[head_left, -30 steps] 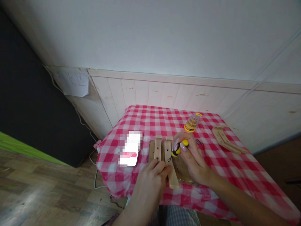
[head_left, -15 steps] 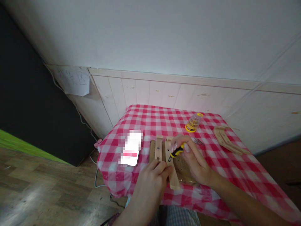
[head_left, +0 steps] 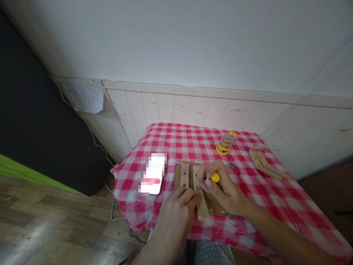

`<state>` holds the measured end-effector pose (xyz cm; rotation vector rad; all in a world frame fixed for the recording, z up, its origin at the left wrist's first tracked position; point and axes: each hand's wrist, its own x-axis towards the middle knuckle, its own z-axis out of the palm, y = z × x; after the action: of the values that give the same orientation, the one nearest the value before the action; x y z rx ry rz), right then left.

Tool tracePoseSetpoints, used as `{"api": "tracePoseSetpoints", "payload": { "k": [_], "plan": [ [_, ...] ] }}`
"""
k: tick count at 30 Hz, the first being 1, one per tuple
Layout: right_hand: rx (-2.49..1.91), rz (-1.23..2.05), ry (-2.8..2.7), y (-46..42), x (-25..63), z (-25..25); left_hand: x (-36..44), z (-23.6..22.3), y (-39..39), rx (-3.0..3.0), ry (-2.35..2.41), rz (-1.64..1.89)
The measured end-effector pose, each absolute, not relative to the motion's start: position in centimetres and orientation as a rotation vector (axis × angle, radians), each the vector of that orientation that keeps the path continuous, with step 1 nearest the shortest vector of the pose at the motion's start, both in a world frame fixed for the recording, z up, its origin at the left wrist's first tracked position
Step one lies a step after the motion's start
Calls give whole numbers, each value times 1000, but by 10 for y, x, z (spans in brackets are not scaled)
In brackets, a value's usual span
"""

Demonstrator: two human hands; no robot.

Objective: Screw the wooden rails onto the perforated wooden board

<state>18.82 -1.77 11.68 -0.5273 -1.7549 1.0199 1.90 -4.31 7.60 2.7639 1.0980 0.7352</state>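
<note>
My right hand (head_left: 222, 189) is closed around a small screwdriver (head_left: 215, 177). Only the yellow end of its handle shows clearly, and its tip is hidden behind my fingers. Under that hand lies a pale wooden piece with a bent shape (head_left: 203, 210), with a metal screw (head_left: 198, 188) in its face. My left hand (head_left: 180, 204) is closed over the lower parts of this piece and of a second wooden piece (head_left: 185, 168) beside it on the left. Both pieces rest on a brown board with holes (head_left: 178, 176), partly covered by my hands.
A phone (head_left: 156, 188) with a blurred bright screen lies left of the board. A clear, yellow-based case of bits (head_left: 226, 143) stands at the back. Thin metal pieces (head_left: 232, 165) lie near my right hand, and two bent wooden pieces (head_left: 264, 163) sit farther right on the checkered tablecloth (head_left: 190, 138).
My right hand has turned and shifted slightly left and down, so the screwdriver's shaft no longer shows. My left hand stays on the wooden pieces.
</note>
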Motion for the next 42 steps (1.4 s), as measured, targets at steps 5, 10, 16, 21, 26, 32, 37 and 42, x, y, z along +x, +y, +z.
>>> {"api": "tracePoseSetpoints", "payload": {
  "k": [5,10,16,21,26,32,37,42],
  "plan": [
    [-514,1250,-1628,-14,187,121,18,75,-43,2767,1104,744],
    [-554,1391,-1439,-10,190,113,18,74,-42,2794,1115,710],
    [-574,1301,-1515,-10,193,111,17,72,-43,2763,1098,740],
    [-545,1241,-1617,-13,191,120,16,72,-44,2726,1098,773],
    [-564,1192,-1616,-11,188,121,16,73,-44,2723,1101,759],
    [-557,1302,-1595,-9,184,119,16,74,-44,2744,1098,724],
    [-678,1329,-1586,-12,181,128,16,75,-45,2750,1091,704],
    [-593,1176,-1700,-11,180,129,16,75,-44,2756,1093,708]
  ]
}}
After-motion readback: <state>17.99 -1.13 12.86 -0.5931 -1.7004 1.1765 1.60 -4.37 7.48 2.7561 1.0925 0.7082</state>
